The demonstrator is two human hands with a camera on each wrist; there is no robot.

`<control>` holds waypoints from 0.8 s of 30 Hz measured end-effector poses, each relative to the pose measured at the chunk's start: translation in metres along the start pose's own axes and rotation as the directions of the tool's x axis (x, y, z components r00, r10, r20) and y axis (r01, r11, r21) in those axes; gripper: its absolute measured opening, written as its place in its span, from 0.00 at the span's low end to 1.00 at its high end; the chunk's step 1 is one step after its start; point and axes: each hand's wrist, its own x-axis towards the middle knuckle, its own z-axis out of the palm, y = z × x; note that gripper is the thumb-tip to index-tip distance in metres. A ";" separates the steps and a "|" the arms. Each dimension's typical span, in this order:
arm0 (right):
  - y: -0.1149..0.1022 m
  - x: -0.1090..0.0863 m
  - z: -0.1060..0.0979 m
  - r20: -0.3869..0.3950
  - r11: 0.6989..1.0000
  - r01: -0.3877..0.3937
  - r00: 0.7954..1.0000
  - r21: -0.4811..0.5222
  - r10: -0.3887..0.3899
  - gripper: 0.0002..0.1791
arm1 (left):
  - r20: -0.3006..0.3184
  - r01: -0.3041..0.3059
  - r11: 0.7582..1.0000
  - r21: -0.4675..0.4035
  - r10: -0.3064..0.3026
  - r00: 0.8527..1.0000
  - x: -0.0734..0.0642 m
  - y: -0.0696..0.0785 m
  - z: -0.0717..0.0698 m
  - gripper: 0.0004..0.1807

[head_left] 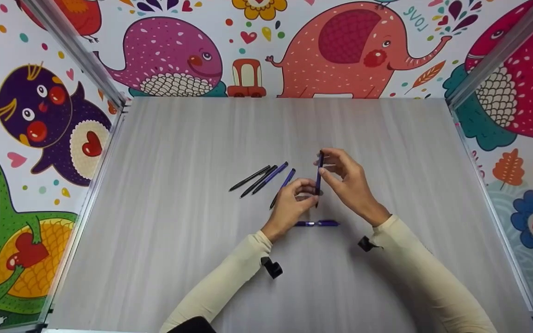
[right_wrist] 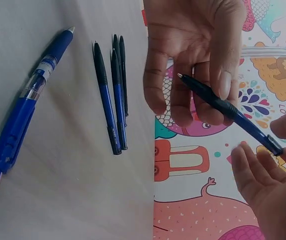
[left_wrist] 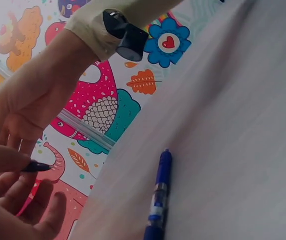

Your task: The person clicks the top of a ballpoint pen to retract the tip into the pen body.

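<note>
Above the pale grey wood-grain tabletop (head_left: 164, 222), a slim blue plastic pen with a black grip (right_wrist: 243, 120) is held aloft. Farthest left of that held pen lies a slim black pen (head_left: 250, 178), then a second slim dark pen (head_left: 258, 181), then a slim blue-and-black pen (head_left: 270, 178). Nearer the held pen, another slim blue pen (head_left: 288, 180) lies partly hidden by the left hand (head_left: 290, 207), whose thumb and bent fingers pinch the held pen's grip. On the person's side of the held pen lies a thicker blue pen with a clear middle (head_left: 325, 223). The right hand (head_left: 352, 185) pinches the held pen's other end, thumb against bent fingers.
</note>
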 end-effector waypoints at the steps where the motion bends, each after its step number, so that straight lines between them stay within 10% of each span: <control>1: 0.000 -0.001 0.000 0.010 1.000 -0.006 1.000 0.007 0.006 0.26 | 0.013 0.017 1.000 -0.018 -0.017 1.000 0.000 0.000 -0.001 0.15; 15: -0.006 -0.006 0.001 0.071 0.996 -0.028 0.997 0.088 0.022 0.28 | 0.150 0.182 0.933 -0.309 -0.141 0.979 -0.006 -0.002 -0.020 0.16; 24: -0.009 -0.008 0.002 0.069 0.992 -0.037 0.997 0.119 0.029 0.30 | 0.126 0.175 0.931 -0.321 -0.141 0.982 -0.009 0.003 -0.020 0.17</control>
